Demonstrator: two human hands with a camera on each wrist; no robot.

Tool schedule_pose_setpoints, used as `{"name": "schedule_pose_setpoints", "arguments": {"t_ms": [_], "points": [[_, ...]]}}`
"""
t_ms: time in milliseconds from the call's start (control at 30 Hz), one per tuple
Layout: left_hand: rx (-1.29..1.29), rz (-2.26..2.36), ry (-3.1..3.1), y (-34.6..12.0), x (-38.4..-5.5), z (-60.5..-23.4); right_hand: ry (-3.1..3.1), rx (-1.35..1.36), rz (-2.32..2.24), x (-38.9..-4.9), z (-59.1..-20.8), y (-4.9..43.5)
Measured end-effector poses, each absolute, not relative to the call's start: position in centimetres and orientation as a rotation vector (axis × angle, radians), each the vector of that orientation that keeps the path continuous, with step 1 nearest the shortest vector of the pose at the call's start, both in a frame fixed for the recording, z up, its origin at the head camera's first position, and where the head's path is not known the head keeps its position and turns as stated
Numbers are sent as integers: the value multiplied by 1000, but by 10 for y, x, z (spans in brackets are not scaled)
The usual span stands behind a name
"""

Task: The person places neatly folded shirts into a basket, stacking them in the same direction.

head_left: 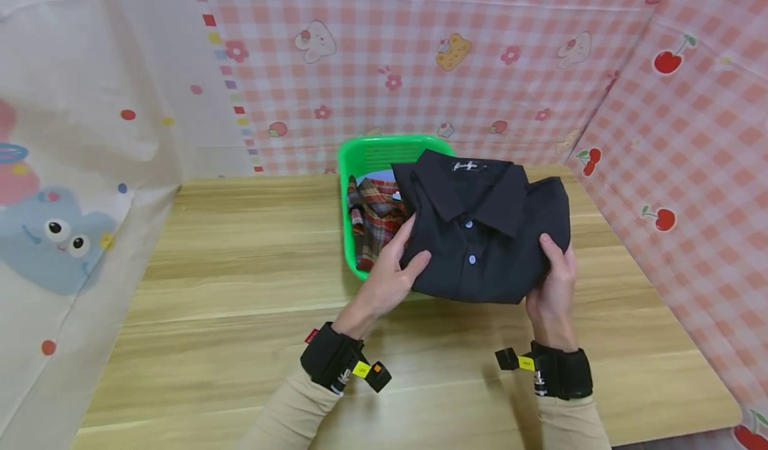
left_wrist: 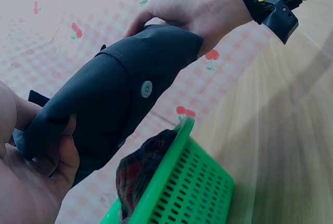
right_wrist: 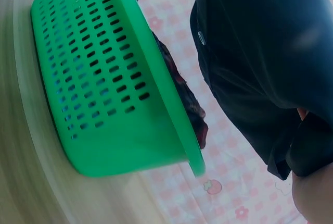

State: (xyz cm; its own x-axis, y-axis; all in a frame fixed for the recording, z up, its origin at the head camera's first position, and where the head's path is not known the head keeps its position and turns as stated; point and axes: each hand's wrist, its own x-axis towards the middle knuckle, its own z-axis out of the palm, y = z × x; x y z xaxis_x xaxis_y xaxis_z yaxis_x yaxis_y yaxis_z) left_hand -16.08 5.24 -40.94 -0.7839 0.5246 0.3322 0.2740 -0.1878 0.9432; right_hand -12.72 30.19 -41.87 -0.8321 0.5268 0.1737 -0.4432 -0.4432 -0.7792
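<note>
A folded black collared shirt [head_left: 489, 257] with pale buttons is held in the air by both hands, collar toward the back wall. My left hand [head_left: 390, 273] grips its left edge, thumb on top and fingers beneath. On the opposite edge my right hand [head_left: 555, 287] holds it the same way. The left wrist view shows the shirt [left_wrist: 99, 99] from the side, well above the basket rim. Below and partly behind it stands a green plastic basket [head_left: 348, 237], with a red plaid shirt [head_left: 378, 217] inside. The shirt hides the basket's right part.
The basket stands on a wooden table [head_left: 252, 270] near the back wall. Pink checked cloth [head_left: 384, 50] covers the back and right walls, and a pale printed sheet [head_left: 90, 137] hangs at left. Something light blue [head_left: 381, 175] lies under the plaid shirt.
</note>
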Motion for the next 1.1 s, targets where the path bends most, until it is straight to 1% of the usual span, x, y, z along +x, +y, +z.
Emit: {"name": "schedule_pose_setpoints", "arguments": {"t_ms": [433, 1100], "points": [[902, 2092, 1953, 35, -163, -412, -1228, -140, 2306, -137, -419, 286], [844, 2169, 1956, 13, -171, -410, -1366, -31, 2308, -161, -418, 267]]}}
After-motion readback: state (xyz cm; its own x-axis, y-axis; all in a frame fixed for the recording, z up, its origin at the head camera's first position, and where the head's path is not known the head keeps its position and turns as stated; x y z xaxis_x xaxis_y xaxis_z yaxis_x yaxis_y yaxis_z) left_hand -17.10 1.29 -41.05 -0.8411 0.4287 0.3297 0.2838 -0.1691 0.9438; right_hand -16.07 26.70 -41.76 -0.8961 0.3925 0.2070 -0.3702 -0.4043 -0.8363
